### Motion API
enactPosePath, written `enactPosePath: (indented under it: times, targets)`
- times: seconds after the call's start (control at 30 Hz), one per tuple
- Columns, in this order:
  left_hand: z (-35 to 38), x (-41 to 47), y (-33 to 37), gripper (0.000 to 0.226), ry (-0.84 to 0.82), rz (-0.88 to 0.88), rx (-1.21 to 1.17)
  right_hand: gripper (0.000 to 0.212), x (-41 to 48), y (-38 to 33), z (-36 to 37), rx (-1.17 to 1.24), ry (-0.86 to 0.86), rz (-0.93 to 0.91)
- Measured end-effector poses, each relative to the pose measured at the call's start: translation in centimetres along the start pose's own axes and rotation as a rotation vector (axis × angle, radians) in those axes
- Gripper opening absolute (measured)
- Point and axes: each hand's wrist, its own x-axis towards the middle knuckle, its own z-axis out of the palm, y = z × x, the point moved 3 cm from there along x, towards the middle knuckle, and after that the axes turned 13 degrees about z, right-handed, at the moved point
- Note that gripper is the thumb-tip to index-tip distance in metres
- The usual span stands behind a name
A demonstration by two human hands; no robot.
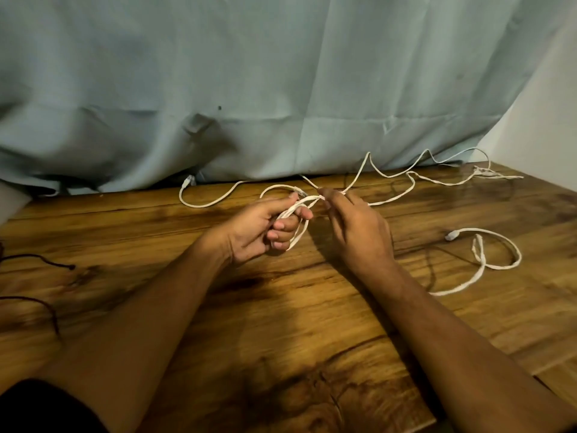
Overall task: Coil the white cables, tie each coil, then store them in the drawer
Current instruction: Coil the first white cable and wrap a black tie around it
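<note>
Cable [300, 235]: flat, white, thin. Judged light and limp, and likely to spring open unless every turn is clamped at 1 spot. Left hand [262, 225] has its fingers curled round a few loose loops, held just above the table [281, 323]. Right hand [356, 228] pinches the free strand just beside the left thumb; the tail trails back toward the curtain [281, 73]. 2nd white cable [480, 254] lies at right, uncoiled, with its plug showing.

- The dark cord [70, 266] runs off the left edge, so its length cannot be told.
- The white cable [451, 291] disappears under the right forearm [437, 323]; where it leads cannot be told.
- The right hand [356, 226] hides its own fingertips.
</note>
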Motion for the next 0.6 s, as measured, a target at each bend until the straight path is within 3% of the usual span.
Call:
enactPosePath:
  times: [0.17, 0.27, 0.37, 0.6]
  targets:
    - [0.4, -0.9, 0.5, 0.032, -0.136, 0.012, -0.141, 0.046, -0.2, -0.1, 0.6, -0.131, -0.113, -0.017]
    - [0.5, -0.9, 1.1, 0.032, -0.127, 0.05, -0.264, 0.052, -0.4, 0.0, 1.2, -0.235, -0.226, -0.004]
    - [0.6, -0.7, 1.8, 0.031, -0.159, 0.083, -0.382, 0.04, -0.7, -0.2, 1.5, -0.33, -0.232, -0.061]
    - [-0.4, 0.0, 2.1, 0.032, 0.148, 0.164, -0.375, 0.034, -1.4, -1.8, 1.6, -0.388, -0.266, -0.207]
